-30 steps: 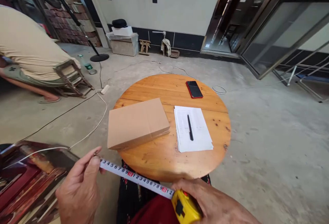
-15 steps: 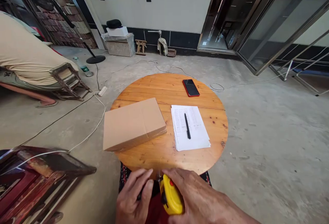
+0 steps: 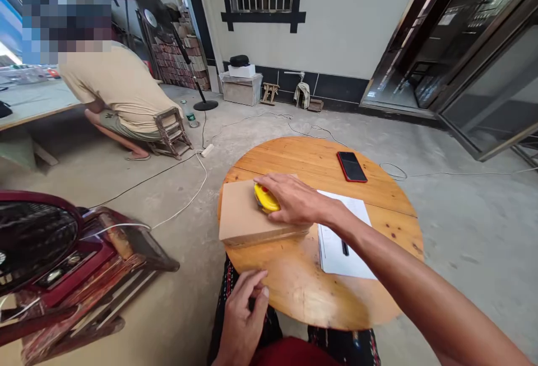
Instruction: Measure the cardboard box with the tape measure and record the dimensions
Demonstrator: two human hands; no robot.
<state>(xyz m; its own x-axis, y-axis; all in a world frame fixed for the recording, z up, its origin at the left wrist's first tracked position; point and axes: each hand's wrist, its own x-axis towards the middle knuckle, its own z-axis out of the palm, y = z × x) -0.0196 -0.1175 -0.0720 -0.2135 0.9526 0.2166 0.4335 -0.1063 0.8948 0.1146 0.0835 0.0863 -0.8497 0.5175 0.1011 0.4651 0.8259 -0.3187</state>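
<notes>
My right hand [image 3: 294, 200] is wrapped round a yellow tape measure [image 3: 265, 197] with a red button. It rests on, or just above, the top of a closed brown cardboard box [image 3: 239, 214], at the left of a round wooden table [image 3: 302, 293]. My left hand [image 3: 246, 307] is at the table's front edge, fingers loosely bent and apart from the thumb, holding nothing that I can see. Beside the box lie sheets of paper [image 3: 357, 265] with a black pen [image 3: 345, 248] on them, both partly covered by my right forearm.
A phone [image 3: 352, 166] with a red edge lies at the table's back right. Close on the left stands a dark red electric fan [image 3: 54, 265] on a wooden chair. Further off, a person [image 3: 121, 86] sits on a low chair. Cables [image 3: 185, 209] cross the concrete floor.
My right hand has carried the tape measure from the front edge forward and left onto the box. My left hand has stayed near the edge. The view has turned left.
</notes>
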